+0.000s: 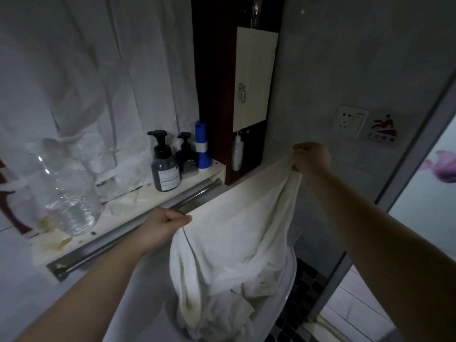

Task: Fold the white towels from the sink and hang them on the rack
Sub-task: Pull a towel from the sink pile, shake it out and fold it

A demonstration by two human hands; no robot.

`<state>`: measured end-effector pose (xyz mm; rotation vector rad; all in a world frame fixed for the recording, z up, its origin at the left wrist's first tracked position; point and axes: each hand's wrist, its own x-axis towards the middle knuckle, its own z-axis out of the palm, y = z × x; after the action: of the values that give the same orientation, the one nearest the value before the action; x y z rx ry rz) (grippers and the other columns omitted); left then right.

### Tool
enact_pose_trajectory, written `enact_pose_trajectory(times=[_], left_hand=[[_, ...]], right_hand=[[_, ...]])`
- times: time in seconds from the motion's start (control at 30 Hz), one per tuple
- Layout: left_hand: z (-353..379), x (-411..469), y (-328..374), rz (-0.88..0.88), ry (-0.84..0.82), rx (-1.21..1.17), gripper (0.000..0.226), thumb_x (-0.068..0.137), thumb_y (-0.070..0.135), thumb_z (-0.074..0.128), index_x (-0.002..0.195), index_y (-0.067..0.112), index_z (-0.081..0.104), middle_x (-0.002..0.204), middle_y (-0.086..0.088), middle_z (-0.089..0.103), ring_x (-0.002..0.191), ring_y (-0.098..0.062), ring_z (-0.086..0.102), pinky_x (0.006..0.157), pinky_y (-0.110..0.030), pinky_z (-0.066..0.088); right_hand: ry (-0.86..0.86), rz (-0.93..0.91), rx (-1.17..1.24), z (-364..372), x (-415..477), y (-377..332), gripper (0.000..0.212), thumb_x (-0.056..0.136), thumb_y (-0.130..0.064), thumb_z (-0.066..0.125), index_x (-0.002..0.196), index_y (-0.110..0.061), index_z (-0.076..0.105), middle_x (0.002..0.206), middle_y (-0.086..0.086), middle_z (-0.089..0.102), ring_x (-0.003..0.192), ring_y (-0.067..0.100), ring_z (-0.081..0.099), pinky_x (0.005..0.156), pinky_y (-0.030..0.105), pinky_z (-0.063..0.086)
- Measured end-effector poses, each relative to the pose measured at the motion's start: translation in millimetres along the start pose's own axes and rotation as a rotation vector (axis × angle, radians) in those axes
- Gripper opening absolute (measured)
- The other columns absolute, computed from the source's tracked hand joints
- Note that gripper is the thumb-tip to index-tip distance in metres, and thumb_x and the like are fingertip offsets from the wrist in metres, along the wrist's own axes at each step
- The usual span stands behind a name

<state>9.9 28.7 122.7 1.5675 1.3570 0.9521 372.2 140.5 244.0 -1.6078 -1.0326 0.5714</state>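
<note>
A white towel (237,238) hangs stretched between both my hands, its lower part drooping into the white sink (290,290) where more white cloth lies bunched. My left hand (162,228) pinches one top corner just in front of the steel rack bar (138,233). My right hand (312,157) grips the other top corner, higher and to the right, near the grey wall. The bar runs diagonally under a cream shelf (133,206) and nothing hangs on it.
On the shelf stand two dark pump bottles (165,166), a blue canister (202,146) and a clear plastic bottle (66,193). White fabric hangs behind them. A small cabinet door (254,80), a wall socket (350,120) and a glass door frame (385,198) lie to the right.
</note>
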Motion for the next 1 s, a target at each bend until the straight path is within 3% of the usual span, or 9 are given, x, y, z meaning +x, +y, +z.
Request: enact_pose_trajectory(times=[0.17, 0.27, 0.37, 0.47, 0.6, 0.7, 0.83, 0.9, 1.0], left_hand=[[1, -3, -4, -0.053, -0.089, 0.028, 0.013, 0.084, 0.032, 0.078, 0.088, 0.021, 0.083, 0.099, 0.001, 0.079, 0.095, -0.015, 0.073, 0.088, -0.029, 0.050], [7, -4, -2, -0.100, -0.148, 0.075, 0.008, 0.081, 0.023, 0.082, 0.088, 0.020, 0.084, 0.099, 0.001, 0.078, 0.096, -0.013, 0.072, 0.092, -0.029, 0.050], [13, -7, -2, -0.092, -0.057, 0.035, 0.006, 0.081, 0.019, 0.082, 0.087, 0.017, 0.084, 0.095, -0.002, 0.079, 0.094, -0.015, 0.073, 0.092, -0.030, 0.051], [16, -11, -2, -0.057, -0.015, 0.036, 0.012, 0.090, 0.014, 0.073, 0.084, 0.012, 0.082, 0.096, -0.004, 0.078, 0.094, -0.019, 0.072, 0.092, -0.032, 0.051], [18, -16, -2, 0.094, 0.049, 0.147, 0.021, 0.091, 0.010, 0.072, 0.073, 0.000, 0.077, 0.084, -0.018, 0.070, 0.082, -0.028, 0.067, 0.080, -0.037, 0.051], [20, -20, -3, 0.086, 0.141, 0.091, 0.006, 0.085, 0.008, 0.077, 0.084, 0.009, 0.083, 0.089, -0.004, 0.078, 0.083, -0.012, 0.072, 0.079, -0.023, 0.053], [24, -21, -10, 0.001, 0.311, 0.008, 0.013, 0.083, 0.002, 0.078, 0.082, 0.015, 0.081, 0.082, 0.004, 0.079, 0.076, -0.006, 0.070, 0.073, -0.009, 0.051], [24, -19, -11, -0.043, 0.386, -0.008, 0.019, 0.082, -0.001, 0.077, 0.085, 0.017, 0.076, 0.076, 0.003, 0.072, 0.071, -0.011, 0.064, 0.077, -0.015, 0.049], [23, -16, -10, -0.117, 0.369, -0.043, 0.017, 0.083, 0.001, 0.074, 0.092, 0.016, 0.073, 0.080, 0.004, 0.069, 0.076, -0.015, 0.062, 0.089, -0.029, 0.046]], right_hand=[[-0.027, -0.010, 0.029, 2, 0, 3, 0.032, 0.084, -0.006, 0.052, 0.092, -0.026, 0.074, 0.090, 0.003, 0.071, 0.071, 0.016, 0.068, 0.064, 0.033, 0.064], [-0.067, -0.045, 0.048, 5, 0, -1, 0.033, 0.084, -0.007, 0.052, 0.094, -0.027, 0.075, 0.088, -0.002, 0.069, 0.080, 0.019, 0.070, 0.075, 0.040, 0.064], [-0.076, -0.072, 0.072, 7, 0, -8, 0.031, 0.083, -0.007, 0.054, 0.092, -0.027, 0.077, 0.098, 0.005, 0.073, 0.094, 0.025, 0.070, 0.085, 0.044, 0.061], [-0.091, -0.063, 0.091, 7, -3, -10, 0.031, 0.080, -0.006, 0.055, 0.086, -0.030, 0.075, 0.093, 0.002, 0.072, 0.095, 0.025, 0.070, 0.087, 0.044, 0.061], [-0.107, -0.074, 0.090, 7, -7, -13, 0.031, 0.081, -0.010, 0.054, 0.090, -0.030, 0.076, 0.085, -0.007, 0.067, 0.093, 0.024, 0.070, 0.085, 0.045, 0.061], [-0.107, -0.086, 0.102, 6, -10, -16, 0.029, 0.082, -0.011, 0.054, 0.085, -0.032, 0.074, 0.080, -0.009, 0.066, 0.086, 0.021, 0.071, 0.081, 0.047, 0.063], [-0.122, -0.133, 0.095, 3, -16, -21, 0.026, 0.074, -0.018, 0.053, 0.080, -0.035, 0.072, 0.077, -0.006, 0.070, 0.073, 0.016, 0.071, 0.073, 0.046, 0.064], [-0.126, -0.152, 0.067, 2, -18, -22, 0.027, 0.076, -0.016, 0.053, 0.084, -0.033, 0.074, 0.084, -0.003, 0.072, 0.079, 0.020, 0.072, 0.076, 0.047, 0.063], [-0.103, -0.196, 0.001, 5, -20, -21, 0.033, 0.083, -0.010, 0.054, 0.102, -0.023, 0.078, 0.098, 0.007, 0.076, 0.091, 0.027, 0.073, 0.086, 0.047, 0.060]])
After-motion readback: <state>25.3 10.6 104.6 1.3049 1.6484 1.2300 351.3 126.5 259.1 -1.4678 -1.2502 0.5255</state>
